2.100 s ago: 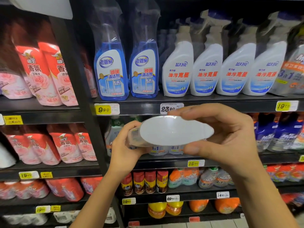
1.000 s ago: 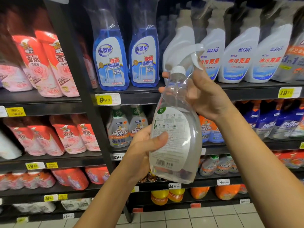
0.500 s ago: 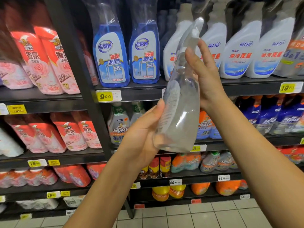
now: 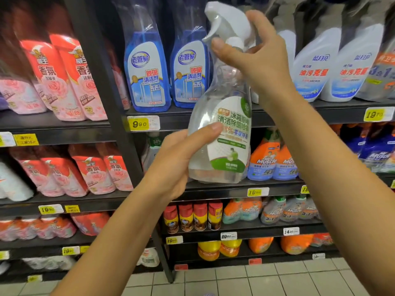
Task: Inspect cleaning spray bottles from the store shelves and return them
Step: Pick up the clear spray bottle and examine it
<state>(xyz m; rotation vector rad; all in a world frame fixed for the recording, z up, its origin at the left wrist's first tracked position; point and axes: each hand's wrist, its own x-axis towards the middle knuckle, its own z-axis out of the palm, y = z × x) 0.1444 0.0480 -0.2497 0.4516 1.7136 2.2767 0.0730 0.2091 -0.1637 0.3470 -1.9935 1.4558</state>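
Note:
A clear spray bottle (image 4: 226, 133) with a white trigger head and a white-and-green front label stands upright in the air in front of the shelves. My right hand (image 4: 256, 60) grips its neck just under the trigger head. My left hand (image 4: 181, 159) holds the lower body from the left, thumb lying across the front. The label faces me.
Dark store shelves (image 4: 213, 120) hold blue glass-cleaner bottles (image 4: 147, 75), white spray bottles (image 4: 314, 67), orange-and-blue spray bottles (image 4: 265, 161), pink-and-red refill pouches (image 4: 70, 82) at left and several red cans (image 4: 192, 216) lower down. Tiled floor (image 4: 256, 278) lies below.
The bottle went from lying with its base toward me to upright, then turned about its axis: back label, narrow side, now front label. Both hands kept hold throughout.

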